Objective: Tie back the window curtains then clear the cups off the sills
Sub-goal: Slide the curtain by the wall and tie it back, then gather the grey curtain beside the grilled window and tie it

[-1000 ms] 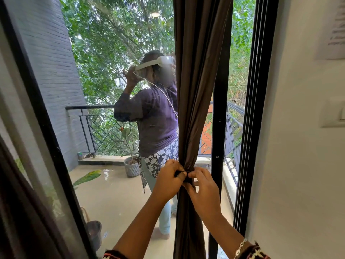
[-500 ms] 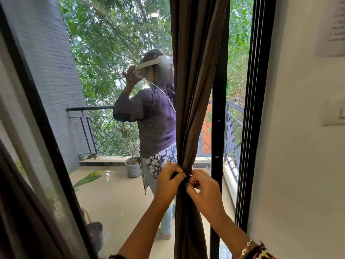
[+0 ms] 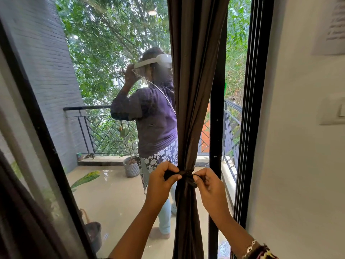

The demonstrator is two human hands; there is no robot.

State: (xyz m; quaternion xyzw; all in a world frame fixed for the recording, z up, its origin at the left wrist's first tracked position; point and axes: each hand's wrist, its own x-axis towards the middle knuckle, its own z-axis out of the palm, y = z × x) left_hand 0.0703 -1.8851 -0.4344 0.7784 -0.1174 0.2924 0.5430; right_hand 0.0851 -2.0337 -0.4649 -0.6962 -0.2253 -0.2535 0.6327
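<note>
A dark brown curtain (image 3: pixel 194 90) hangs gathered in front of the glass, cinched at waist height by a dark tie-back (image 3: pixel 186 174) knotted around it. My left hand (image 3: pixel 161 181) pinches the tie's left end, just left of the knot. My right hand (image 3: pixel 209 184) pinches the right end on the other side. The two ends are stretched apart between my hands. No cup is in view.
A black window frame (image 3: pixel 248 128) stands right of the curtain, with a white wall (image 3: pixel 298 165) and a light switch (image 3: pixel 332 111) beyond. A second dark curtain (image 3: pixel 20 217) hangs at the lower left. The glass reflects a person over a balcony with a potted plant (image 3: pixel 130 165).
My hands, close together at the knot before, have moved apart sideways, drawing the tie's ends out and the knot tight around the curtain.
</note>
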